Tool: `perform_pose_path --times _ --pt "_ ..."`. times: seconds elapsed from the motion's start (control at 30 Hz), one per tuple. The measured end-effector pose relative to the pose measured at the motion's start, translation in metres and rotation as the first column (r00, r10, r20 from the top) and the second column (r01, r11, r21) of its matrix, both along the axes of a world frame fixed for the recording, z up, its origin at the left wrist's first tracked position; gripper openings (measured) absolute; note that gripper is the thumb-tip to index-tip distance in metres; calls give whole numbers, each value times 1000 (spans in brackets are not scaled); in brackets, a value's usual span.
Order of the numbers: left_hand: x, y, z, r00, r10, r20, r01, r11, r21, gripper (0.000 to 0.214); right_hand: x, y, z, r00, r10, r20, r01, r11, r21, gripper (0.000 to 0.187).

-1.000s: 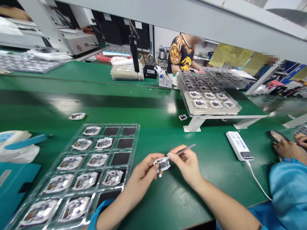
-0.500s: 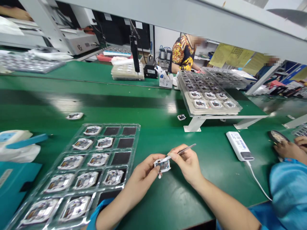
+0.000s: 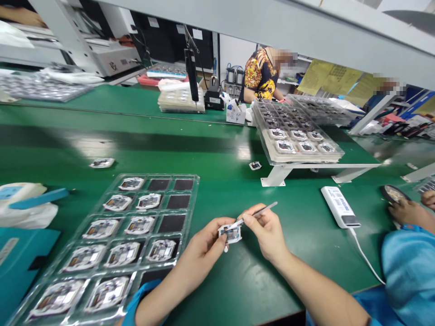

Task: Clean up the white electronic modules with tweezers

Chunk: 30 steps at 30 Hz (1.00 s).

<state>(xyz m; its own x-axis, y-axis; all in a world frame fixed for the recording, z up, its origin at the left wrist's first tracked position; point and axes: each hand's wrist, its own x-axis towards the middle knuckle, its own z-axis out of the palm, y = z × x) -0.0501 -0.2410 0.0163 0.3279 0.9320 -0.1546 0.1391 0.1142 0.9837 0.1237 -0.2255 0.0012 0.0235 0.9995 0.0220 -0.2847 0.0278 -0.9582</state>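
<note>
Near the wearer, at the bottom of the view, the left hand and the right hand meet above a green workbench. The left fingers curl narrowly around a small white electronic module, gripping it by its edges just above the bench. The right thumb and fingers close narrowly on a slim pointed tool, whose tip lies against the module's upper edge. At 9 o'clock from the hands, just beside the left hand, a clear plastic tray holds rows of similar modules among dark square pads. Beyond it, also at 9 o'clock, lie a teal box and a white-and-blue object. At 3 o'clock are a white power bank with a white cable, then blue fabric and a second person's hand near a round dark-rimmed object. Two loose modules lie farther out, at 11 and 12 o'clock. At 1 o'clock, a stacked module tray overhangs a white stand. Farthest, at 12 o'clock, are a hanging black electric screwdriver, a stack of trays and a person in a floral shirt.
</note>
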Motion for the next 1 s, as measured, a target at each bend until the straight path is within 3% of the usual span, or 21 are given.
perform_pose_path --times 0.73,1.0 --pt "-1 1 0 1000 23 -19 -23 1000 -16 33 1 -3 3 997 15 77 -21 996 87 10" --pt "3 1 0 989 114 91 -100 984 -147 33 -1 -4 1 997 0 75 -8 995 97 15"
